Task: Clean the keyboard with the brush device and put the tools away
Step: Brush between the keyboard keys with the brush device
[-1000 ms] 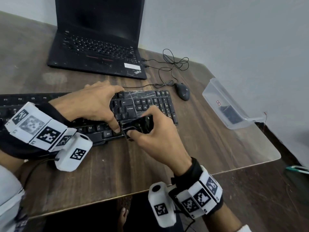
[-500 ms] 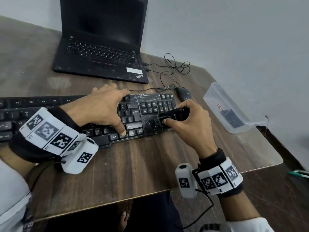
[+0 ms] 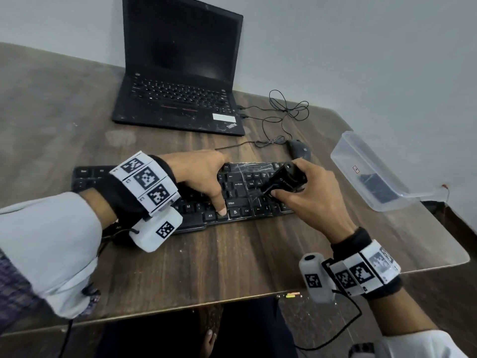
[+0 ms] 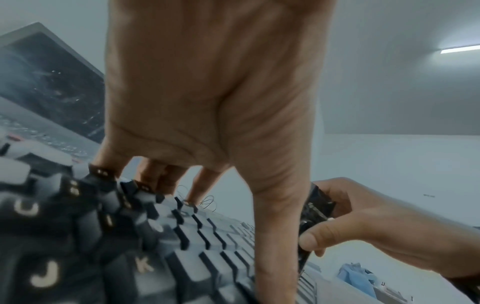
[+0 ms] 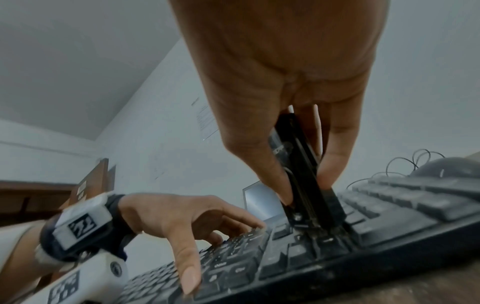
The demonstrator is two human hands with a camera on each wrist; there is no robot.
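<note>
The left hand (image 3: 200, 174) lies spread over the middle of the black keyboard (image 3: 240, 200), fingers straight enough, thumb tip pressing a key in the bottom row by Alt, fingertips on the far edge; it grips nothing. At its three o'clock the right hand (image 3: 309, 200) holds the black brush device (image 3: 281, 180) pinched between thumb and fingers, tilted, its lower end down among the keys near the arrow cluster. At the keyboard's twelve o'clock stands an open ThinkPad laptop (image 3: 180, 73), screen dark. At two o'clock sits a black mouse (image 3: 299, 149) with its tangled cable (image 3: 286, 112). At three o'clock, near the wooden table (image 3: 206, 267) edge, lies a clear plastic container (image 3: 366, 171) with something dark inside.
</note>
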